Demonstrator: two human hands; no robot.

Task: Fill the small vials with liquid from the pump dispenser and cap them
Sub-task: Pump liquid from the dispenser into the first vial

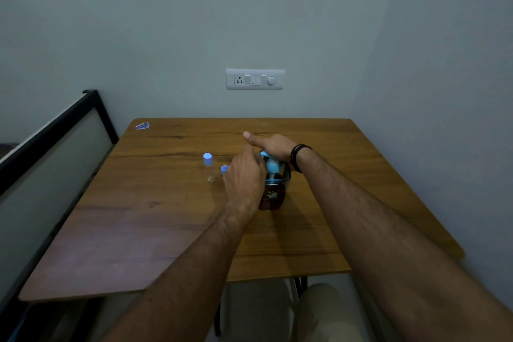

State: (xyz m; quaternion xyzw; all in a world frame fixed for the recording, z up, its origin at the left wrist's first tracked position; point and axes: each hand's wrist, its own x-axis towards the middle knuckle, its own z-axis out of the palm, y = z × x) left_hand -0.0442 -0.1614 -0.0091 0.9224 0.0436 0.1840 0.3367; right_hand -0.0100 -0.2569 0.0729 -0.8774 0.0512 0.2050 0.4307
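A pump dispenser [272,193] with dark liquid and a light blue pump head [270,165] stands in the middle of the wooden table [172,203]. My right hand [273,144] lies flat on top of the pump head, fingers stretched out to the left. My left hand [244,175] is curled against the dispenser's left side by the nozzle, closed on a small clear vial of which only a sliver shows at the fingertips. A capped clear vial [208,167] stands upright to the left. Beside it a blue cap [224,169] peeks from behind my left hand.
The table sits in a corner, with walls close behind and to the right. A switch panel [255,79] is on the back wall. A black-framed panel [55,130] borders the left side. A small sticker [142,126] marks the far left corner.
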